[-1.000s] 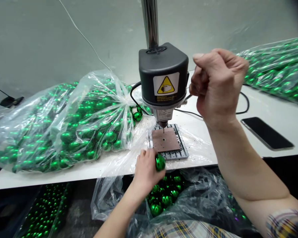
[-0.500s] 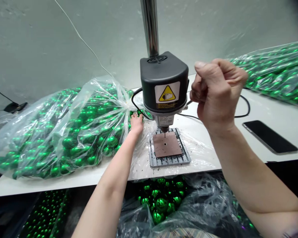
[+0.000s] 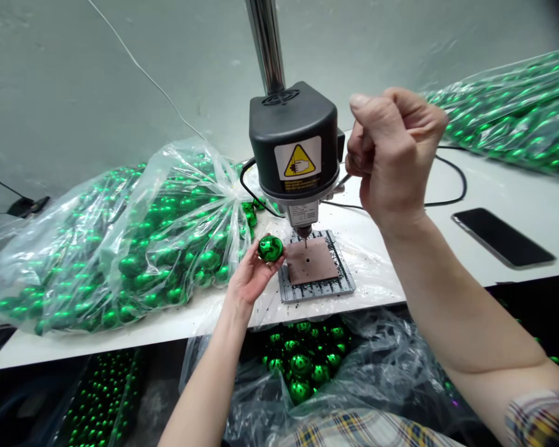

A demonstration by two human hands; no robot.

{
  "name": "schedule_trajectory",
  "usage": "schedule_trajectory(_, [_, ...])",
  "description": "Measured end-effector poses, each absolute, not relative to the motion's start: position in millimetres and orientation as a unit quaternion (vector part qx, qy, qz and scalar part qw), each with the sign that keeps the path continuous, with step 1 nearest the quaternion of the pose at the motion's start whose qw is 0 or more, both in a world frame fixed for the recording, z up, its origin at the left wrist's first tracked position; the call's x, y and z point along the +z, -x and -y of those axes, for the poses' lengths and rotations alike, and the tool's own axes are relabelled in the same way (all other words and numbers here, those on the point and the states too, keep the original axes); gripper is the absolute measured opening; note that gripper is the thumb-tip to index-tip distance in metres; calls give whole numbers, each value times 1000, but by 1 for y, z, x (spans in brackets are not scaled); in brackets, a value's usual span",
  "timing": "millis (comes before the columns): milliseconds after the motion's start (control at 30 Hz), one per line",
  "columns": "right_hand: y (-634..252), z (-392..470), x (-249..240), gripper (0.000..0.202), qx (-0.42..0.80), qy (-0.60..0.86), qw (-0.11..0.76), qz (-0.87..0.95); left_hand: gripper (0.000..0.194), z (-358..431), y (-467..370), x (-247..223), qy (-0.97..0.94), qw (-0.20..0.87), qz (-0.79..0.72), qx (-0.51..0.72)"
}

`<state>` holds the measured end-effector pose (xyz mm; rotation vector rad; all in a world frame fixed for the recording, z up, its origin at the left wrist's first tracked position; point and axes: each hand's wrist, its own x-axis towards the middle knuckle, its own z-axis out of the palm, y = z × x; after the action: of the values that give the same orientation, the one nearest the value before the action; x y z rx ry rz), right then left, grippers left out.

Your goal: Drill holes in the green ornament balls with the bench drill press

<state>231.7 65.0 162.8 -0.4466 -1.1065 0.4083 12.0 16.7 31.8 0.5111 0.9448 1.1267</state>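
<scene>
One green ball (image 3: pixel 271 248) (mirror-glossy, round)

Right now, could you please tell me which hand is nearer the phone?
Right hand, raised left of the phone; the left hand, holding a ball, is farther left.

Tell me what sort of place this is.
Likely a workshop: a drill press with a warning label stands on a white table, and large clear bags of shiny green balls lie on either side.

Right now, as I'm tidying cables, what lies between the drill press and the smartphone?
In the head view, a black cable, with the right wrist in front of it.
</scene>
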Motion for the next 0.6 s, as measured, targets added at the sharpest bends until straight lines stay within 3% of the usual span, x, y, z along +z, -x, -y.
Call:
schedule_trajectory(300, [-231, -63, 164, 56, 195, 220, 799, 524, 28, -4, -26, 22, -218, 737, -439, 464])
schedule_trajectory(433, [-234, -62, 164, 57, 207, 244, 778, 540, 29, -8, -34, 22, -204, 711, -430, 518])
schedule_trajectory(600, [-236, -59, 166, 57, 219, 226, 775, 548, 47, -18, -41, 12, -276, 651, -441, 553])
